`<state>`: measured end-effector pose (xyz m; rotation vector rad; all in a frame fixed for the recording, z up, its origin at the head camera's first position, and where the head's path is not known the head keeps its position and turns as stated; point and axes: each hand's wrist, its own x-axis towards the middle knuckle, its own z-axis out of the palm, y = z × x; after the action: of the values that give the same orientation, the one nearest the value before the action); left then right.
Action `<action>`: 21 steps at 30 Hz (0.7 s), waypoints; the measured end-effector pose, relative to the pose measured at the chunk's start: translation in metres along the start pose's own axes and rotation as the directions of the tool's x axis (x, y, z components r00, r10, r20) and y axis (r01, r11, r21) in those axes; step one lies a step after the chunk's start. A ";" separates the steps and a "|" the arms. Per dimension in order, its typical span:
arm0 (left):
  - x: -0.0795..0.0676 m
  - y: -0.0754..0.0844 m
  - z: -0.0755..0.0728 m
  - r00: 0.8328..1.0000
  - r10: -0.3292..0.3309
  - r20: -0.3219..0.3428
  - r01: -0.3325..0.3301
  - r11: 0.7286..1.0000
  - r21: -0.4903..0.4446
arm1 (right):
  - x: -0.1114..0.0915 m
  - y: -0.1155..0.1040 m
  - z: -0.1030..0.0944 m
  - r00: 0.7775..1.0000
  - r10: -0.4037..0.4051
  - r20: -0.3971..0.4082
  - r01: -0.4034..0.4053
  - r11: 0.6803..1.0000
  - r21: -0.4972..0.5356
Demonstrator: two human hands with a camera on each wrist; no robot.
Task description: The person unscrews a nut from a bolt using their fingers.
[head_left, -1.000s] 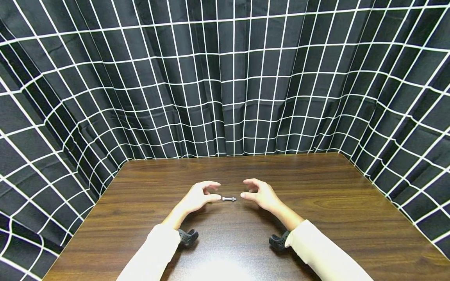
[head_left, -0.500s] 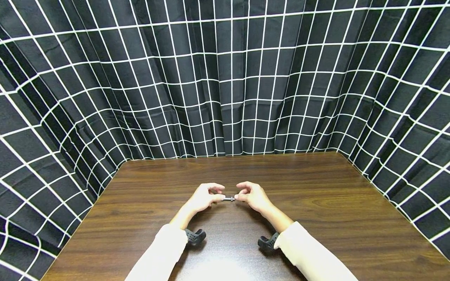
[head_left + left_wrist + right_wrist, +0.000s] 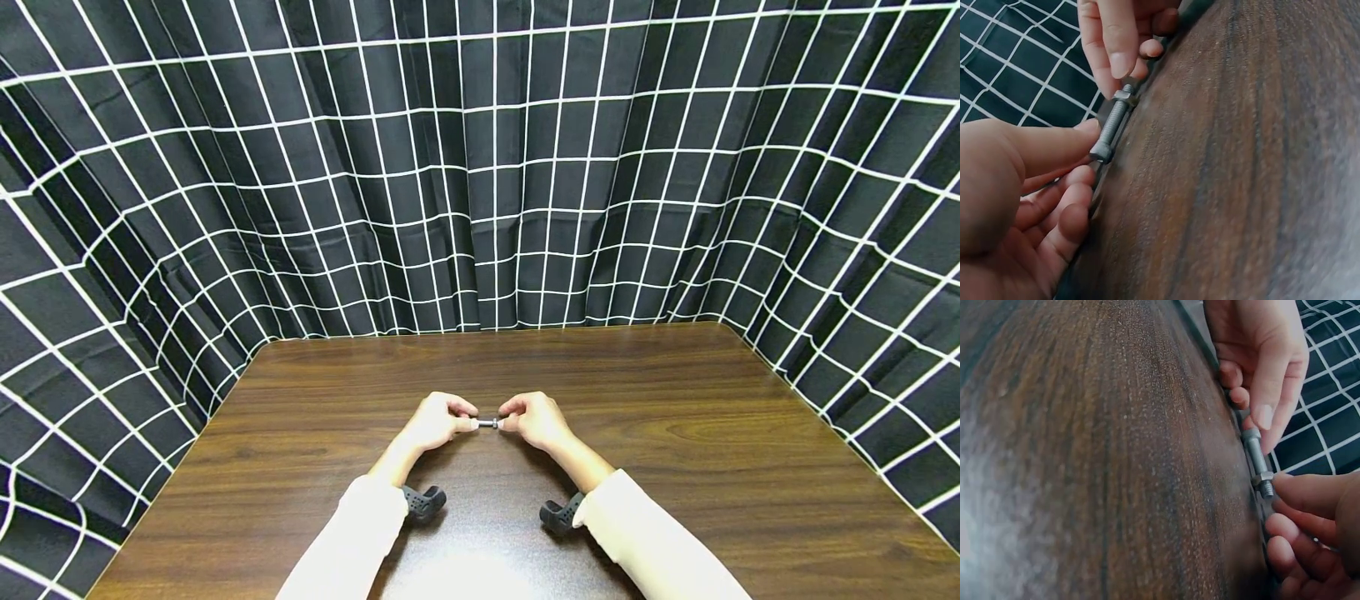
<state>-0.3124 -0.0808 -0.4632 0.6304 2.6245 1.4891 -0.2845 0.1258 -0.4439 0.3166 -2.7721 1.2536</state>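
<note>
Drawn closer together since a second ago: left hand (image 3: 433, 423) and right hand (image 3: 540, 422), fingertips now at opposite ends of one bolt (image 3: 1256, 453). Hanging behind, dark curtain (image 3: 506, 142) with white grid lines; in front, brown wooden table (image 3: 300, 400). Over it, white sleeves (image 3: 345, 533), with dark holder (image 3: 426, 503) at each wrist. Thumb and forefinger curved on both hands; cannot tell whether pinching. Between them, on or just above the table, grey bolt, head at left, nut (image 3: 1263, 479) near right end.
</note>
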 end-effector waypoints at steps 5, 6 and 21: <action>0.000 0.002 0.001 0.998 0.013 -0.056 -0.006 0.993 0.120 | -0.001 -0.004 0.000 1.000 -0.016 0.006 0.016 0.998 -0.062; 0.000 0.002 0.001 0.998 0.014 -0.065 -0.005 0.991 0.136 | -0.001 -0.005 0.001 1.000 -0.012 0.009 0.013 0.998 -0.067; 0.000 0.007 0.002 0.996 0.031 -0.078 -0.013 0.976 0.218 | 0.000 -0.007 0.006 0.999 0.022 -0.027 -0.025 0.993 -0.118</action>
<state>-0.3093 -0.0760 -0.4585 0.6287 2.8782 1.2682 -0.2828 0.1162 -0.4428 0.2580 -2.8214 1.0843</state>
